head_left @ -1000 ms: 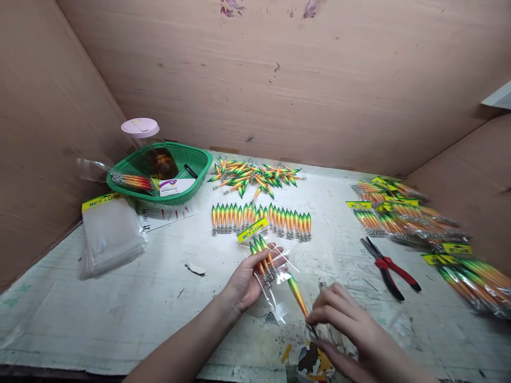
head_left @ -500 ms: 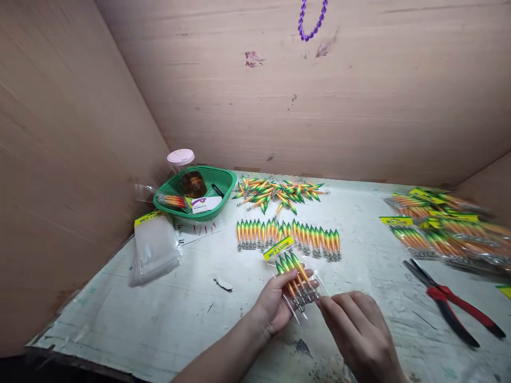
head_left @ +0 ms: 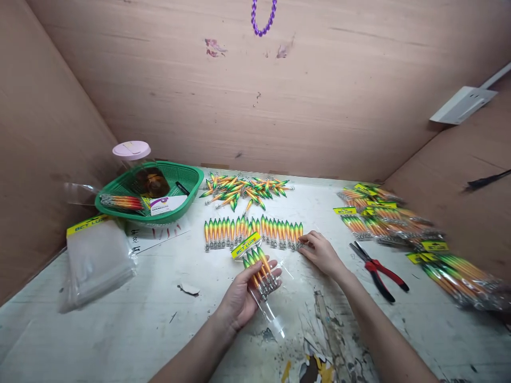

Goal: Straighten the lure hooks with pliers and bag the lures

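My left hand [head_left: 239,298] holds a clear plastic bag [head_left: 259,271] with a yellow header card; several orange-green fishing lures sit inside it. My right hand [head_left: 321,252] reaches forward to the right end of a neat row of lures [head_left: 251,231] laid side by side on the table, its fingertips touching the last lure. Behind the row lies a loose heap of the same lures [head_left: 245,187].
A green basket [head_left: 179,205] with a pink-lidded jar stands at the back left, and a stack of empty bags [head_left: 98,258] lies in front of it. Filled lure packs [head_left: 383,215] are piled at the right. Red-handled pliers [head_left: 379,271] lie near them. Wooden walls enclose the table.
My right hand has left the bag and moved forward to the row's right end. The lure it was sliding in now sits inside the bag. My left hand still holds the bag.
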`<state>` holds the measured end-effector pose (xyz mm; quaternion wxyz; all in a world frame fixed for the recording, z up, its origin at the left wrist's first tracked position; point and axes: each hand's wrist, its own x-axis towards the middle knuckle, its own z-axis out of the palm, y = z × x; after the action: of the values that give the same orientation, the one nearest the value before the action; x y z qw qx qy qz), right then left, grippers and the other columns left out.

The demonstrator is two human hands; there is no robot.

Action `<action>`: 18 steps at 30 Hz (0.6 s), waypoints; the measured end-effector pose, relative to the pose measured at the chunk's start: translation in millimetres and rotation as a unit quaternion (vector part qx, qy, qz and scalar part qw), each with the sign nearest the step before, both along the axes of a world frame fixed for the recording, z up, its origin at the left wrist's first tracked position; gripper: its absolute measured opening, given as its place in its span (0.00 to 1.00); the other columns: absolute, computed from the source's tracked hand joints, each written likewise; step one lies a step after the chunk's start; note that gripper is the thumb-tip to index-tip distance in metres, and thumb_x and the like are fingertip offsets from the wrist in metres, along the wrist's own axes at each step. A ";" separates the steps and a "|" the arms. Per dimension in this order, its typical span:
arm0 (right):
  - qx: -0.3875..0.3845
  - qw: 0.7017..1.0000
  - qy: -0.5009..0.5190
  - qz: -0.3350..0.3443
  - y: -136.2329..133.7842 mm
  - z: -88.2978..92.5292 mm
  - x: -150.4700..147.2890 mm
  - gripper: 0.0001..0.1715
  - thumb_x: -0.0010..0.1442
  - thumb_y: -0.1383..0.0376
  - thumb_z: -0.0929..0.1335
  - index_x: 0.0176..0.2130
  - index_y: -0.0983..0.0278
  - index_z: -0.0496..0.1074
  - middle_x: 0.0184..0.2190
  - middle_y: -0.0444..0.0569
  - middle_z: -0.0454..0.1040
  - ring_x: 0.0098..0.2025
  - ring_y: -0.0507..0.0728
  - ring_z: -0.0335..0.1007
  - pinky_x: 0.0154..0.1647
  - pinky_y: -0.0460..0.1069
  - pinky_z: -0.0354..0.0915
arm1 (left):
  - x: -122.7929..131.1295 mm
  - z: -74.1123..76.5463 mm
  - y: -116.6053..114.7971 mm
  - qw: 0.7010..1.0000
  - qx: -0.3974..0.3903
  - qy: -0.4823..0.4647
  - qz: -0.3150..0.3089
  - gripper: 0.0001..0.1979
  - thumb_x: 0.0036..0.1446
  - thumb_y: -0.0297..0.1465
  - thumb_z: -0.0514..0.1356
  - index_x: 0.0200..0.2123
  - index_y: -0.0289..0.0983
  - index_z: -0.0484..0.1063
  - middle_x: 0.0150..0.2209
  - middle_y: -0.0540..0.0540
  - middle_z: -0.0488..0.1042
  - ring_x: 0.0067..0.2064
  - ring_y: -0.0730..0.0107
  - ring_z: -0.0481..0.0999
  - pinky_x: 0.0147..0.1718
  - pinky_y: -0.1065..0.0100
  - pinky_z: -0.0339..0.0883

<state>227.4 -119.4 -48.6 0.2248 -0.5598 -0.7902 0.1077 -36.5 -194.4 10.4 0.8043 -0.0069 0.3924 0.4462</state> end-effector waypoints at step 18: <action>-0.157 0.943 0.086 0.281 -138.0 143.0 -38.7 0.12 0.64 0.66 0.70 0.48 0.57 0.71 0.36 0.46 0.75 0.39 0.54 0.73 0.44 0.49 0.71 | -1.1 -2.4 3.8 1.000 -0.012 0.006 0.006 0.10 0.62 0.23 0.58 0.46 0.26 0.73 0.46 0.33 0.80 0.41 0.55 0.83 0.38 0.60 0.79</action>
<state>188.7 -257.4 94.5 0.1617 -0.3320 -0.8660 0.3371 -37.6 -190.6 8.0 0.7991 -0.0164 0.4028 0.4460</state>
